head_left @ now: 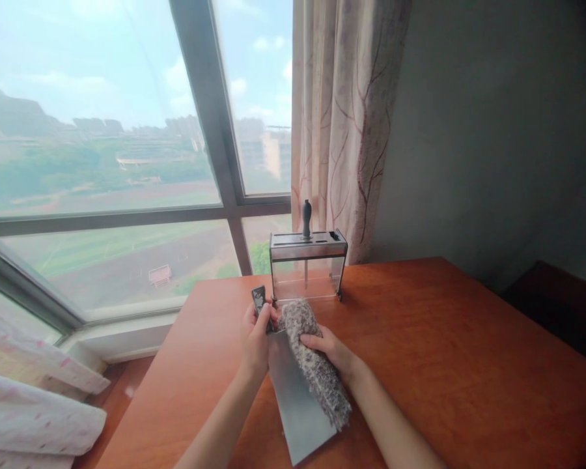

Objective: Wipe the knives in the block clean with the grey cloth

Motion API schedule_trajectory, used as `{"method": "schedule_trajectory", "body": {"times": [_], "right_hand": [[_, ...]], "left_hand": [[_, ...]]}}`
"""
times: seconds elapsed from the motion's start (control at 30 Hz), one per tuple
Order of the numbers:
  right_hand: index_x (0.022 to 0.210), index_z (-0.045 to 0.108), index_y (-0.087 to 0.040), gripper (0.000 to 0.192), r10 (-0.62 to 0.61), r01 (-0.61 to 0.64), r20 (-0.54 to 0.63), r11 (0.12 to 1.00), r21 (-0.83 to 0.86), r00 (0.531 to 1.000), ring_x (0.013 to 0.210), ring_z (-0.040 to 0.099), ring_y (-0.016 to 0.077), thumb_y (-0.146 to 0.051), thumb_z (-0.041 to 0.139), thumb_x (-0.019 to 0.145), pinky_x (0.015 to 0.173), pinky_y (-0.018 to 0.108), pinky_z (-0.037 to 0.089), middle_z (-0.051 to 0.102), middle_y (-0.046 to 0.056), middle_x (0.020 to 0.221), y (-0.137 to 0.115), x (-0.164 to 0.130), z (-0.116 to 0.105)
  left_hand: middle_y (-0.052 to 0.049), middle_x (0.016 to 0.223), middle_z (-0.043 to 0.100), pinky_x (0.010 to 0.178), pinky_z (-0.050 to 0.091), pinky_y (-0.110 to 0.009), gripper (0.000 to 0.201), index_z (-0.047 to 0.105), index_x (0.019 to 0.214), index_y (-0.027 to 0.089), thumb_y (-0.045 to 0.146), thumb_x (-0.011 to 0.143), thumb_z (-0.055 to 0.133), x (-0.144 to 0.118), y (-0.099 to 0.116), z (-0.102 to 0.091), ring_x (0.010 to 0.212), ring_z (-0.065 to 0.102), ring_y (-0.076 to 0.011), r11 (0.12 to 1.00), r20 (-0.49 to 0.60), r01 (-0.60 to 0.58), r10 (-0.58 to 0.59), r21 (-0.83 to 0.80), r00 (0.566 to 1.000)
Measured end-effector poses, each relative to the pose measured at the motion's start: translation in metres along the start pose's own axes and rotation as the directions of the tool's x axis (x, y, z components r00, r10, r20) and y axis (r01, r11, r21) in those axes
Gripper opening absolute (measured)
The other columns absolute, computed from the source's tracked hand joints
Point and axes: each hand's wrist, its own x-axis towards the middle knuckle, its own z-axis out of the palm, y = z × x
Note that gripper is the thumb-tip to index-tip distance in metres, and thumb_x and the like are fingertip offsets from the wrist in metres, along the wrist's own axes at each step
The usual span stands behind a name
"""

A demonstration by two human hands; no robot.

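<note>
My left hand point(260, 335) grips the dark handle of a cleaver point(293, 407). Its wide grey metal blade points back toward me over the table. In my right hand point(333, 352) is a fluffy grey cloth point(308, 348), bunched lengthwise and lying against the blade's right side. The cloth covers part of the blade, and its upper end is close to my left fingers. Just beyond my hands stands a clear-walled knife block point(308, 280) with a metal top. A dark grey handle point(306, 218) sticks up from that top, with a thin rod below it inside.
The reddish-brown wooden table point(449, 365) extends under and around my hands. Behind it are a patterned curtain point(346, 124) and a large window with a grey frame point(209, 98). Another curtain point(34, 410) hangs at the lower left. A dark wall is on the right.
</note>
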Motion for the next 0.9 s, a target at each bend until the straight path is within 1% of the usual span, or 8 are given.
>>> {"method": "schedule_trajectory", "body": {"times": [0.13,0.27,0.4,0.5,0.7,0.8,0.9], "right_hand": [[0.094,0.064,-0.012,0.037,0.003,-0.003,-0.006,1.0,0.015,1.0,0.065,0.059,0.0157,-0.035,0.074,0.067,0.064,0.027,0.044,0.064,0.003,0.074,0.0,-0.001,0.002],[0.094,0.064,-0.013,0.034,0.001,-0.001,0.015,0.999,0.033,1.0,0.064,0.059,0.0149,-0.034,0.073,0.069,0.067,0.028,0.044,0.064,0.003,0.074,0.002,0.0,0.001],[0.096,0.064,-0.012,0.039,0.042,-0.042,-0.004,0.999,0.016,0.999,0.063,0.058,0.0147,-0.038,0.074,0.068,0.063,0.026,0.043,0.065,0.004,0.074,0.005,0.0,-0.002],[0.098,0.064,-0.012,0.044,0.055,-0.055,-0.008,0.998,0.003,0.998,0.062,0.058,0.0146,-0.039,0.076,0.066,0.061,0.025,0.042,0.065,0.004,0.076,0.005,-0.001,-0.002],[0.094,0.064,-0.012,0.038,0.027,-0.027,0.009,1.0,-0.004,1.0,0.061,0.056,0.0128,-0.037,0.075,0.067,0.059,0.024,0.041,0.064,0.003,0.074,0.006,0.001,-0.001],[0.093,0.065,-0.012,0.039,0.033,-0.032,0.028,0.999,-0.039,0.999,0.063,0.057,0.0137,-0.037,0.076,0.065,0.061,0.024,0.041,0.064,0.003,0.074,0.007,0.002,-0.001],[0.097,0.065,-0.012,0.045,0.045,-0.04,0.068,0.997,-0.072,0.997,0.068,0.058,0.0149,-0.037,0.078,0.063,0.065,0.025,0.042,0.066,0.004,0.08,0.006,0.001,0.001]], "left_hand": [[0.002,0.063,0.051,0.056,0.039,-0.023,0.023,0.058,0.086,0.016,0.039,0.082,0.06,0.0,0.002,0.0,0.058,0.046,-0.0113,1.0,-0.012,0.002,-0.002,0.013,1.0],[0.003,0.062,0.052,0.053,0.039,-0.021,0.027,0.059,0.088,0.016,0.041,0.078,0.063,0.001,0.004,-0.002,0.055,0.045,-0.0103,1.0,-0.067,0.026,-0.026,-0.01,0.997],[0.002,0.059,0.052,0.05,0.037,-0.022,0.033,0.059,0.087,0.015,0.048,0.08,0.058,0.003,0.005,-0.005,0.051,0.046,-0.0107,1.0,-0.126,0.015,-0.013,0.013,0.992],[0.003,0.055,0.051,0.049,0.036,-0.022,0.036,0.059,0.083,0.016,0.052,0.081,0.055,0.005,0.007,-0.006,0.049,0.045,-0.0111,0.999,-0.144,0.016,-0.009,0.047,0.989],[0.004,0.055,0.05,0.048,0.035,-0.022,0.036,0.059,0.083,0.015,0.051,0.078,0.058,0.007,0.008,-0.005,0.05,0.044,-0.0104,1.0,-0.173,0.01,-0.006,0.024,0.985],[0.004,0.056,0.05,0.048,0.034,-0.021,0.036,0.058,0.085,0.015,0.05,0.078,0.059,0.011,0.01,-0.009,0.05,0.045,-0.0101,1.0,-0.208,0.015,-0.016,-0.004,0.978],[0.004,0.056,0.05,0.048,0.034,-0.021,0.033,0.058,0.087,0.015,0.047,0.079,0.057,0.018,0.015,-0.018,0.05,0.045,-0.0098,1.0,-0.264,-0.018,0.011,-0.024,0.964]]}}
